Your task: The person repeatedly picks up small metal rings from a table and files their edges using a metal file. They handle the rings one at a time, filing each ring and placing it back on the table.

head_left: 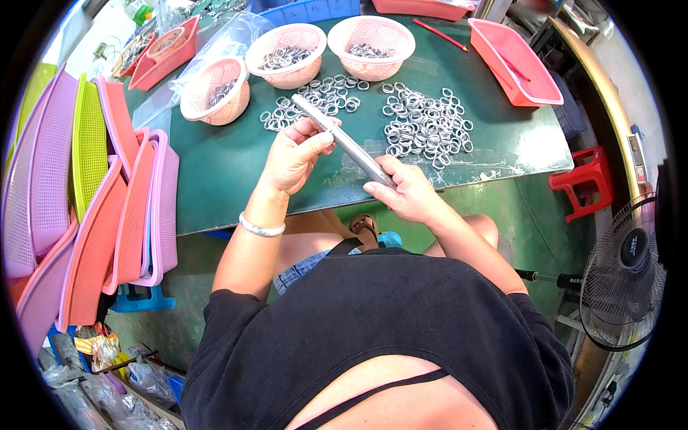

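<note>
Over the front of the green table (494, 140) I hold a long, straight grey metal bar (349, 145), slanted from upper left to lower right. My left hand (295, 154) is closed near its upper part, thumb against the fingers; whether a ring is pinched there too, I cannot tell. Around the lower end, the fingers and thumb of my right hand (407, 189) are closed. Just beyond the bar lie two heaps of silver rings, a left heap (326, 97) and a larger right heap (428, 123).
Three pink baskets, left (217, 92), middle (287, 56) and right (371, 49), hold small metal rings behind the heaps. A pink tray (516, 63) stands at the far right, near a red pencil (440, 34). Stacked plastic baskets (93, 179) crowd the left; a fan (623, 272) stands right.
</note>
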The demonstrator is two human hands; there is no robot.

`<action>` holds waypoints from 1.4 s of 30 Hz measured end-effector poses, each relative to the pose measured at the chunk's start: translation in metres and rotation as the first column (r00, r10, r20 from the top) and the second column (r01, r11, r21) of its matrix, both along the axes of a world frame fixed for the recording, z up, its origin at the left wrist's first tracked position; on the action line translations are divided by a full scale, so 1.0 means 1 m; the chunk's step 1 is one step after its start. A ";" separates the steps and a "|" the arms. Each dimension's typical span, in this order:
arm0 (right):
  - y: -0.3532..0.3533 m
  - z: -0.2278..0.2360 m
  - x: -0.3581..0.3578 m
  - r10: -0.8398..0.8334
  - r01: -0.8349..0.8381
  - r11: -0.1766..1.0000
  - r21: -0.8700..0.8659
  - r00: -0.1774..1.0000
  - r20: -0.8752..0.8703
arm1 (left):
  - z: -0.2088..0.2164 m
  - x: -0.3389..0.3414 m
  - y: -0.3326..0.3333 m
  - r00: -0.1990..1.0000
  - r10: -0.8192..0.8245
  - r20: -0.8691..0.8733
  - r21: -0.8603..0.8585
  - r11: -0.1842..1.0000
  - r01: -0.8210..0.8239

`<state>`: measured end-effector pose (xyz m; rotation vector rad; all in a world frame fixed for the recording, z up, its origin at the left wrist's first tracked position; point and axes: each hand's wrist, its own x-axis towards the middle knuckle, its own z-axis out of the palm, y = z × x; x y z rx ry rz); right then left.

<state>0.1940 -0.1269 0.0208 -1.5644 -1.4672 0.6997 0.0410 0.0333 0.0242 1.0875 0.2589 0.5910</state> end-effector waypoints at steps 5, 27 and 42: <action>0.000 -0.006 -0.001 -0.004 0.003 0.999 0.036 1.000 0.028 | -0.003 0.000 -0.002 1.000 -0.003 0.009 -0.037 0.999 0.003; 0.001 -0.002 0.009 0.028 -0.085 0.991 -0.103 0.885 -0.465 | 0.001 -0.015 0.056 0.734 0.641 -0.226 0.931 0.363 -0.030; 0.004 0.005 0.007 0.034 -0.109 0.978 -0.178 0.926 -0.376 | 0.023 -0.005 0.046 0.960 0.275 0.045 0.073 0.958 -0.278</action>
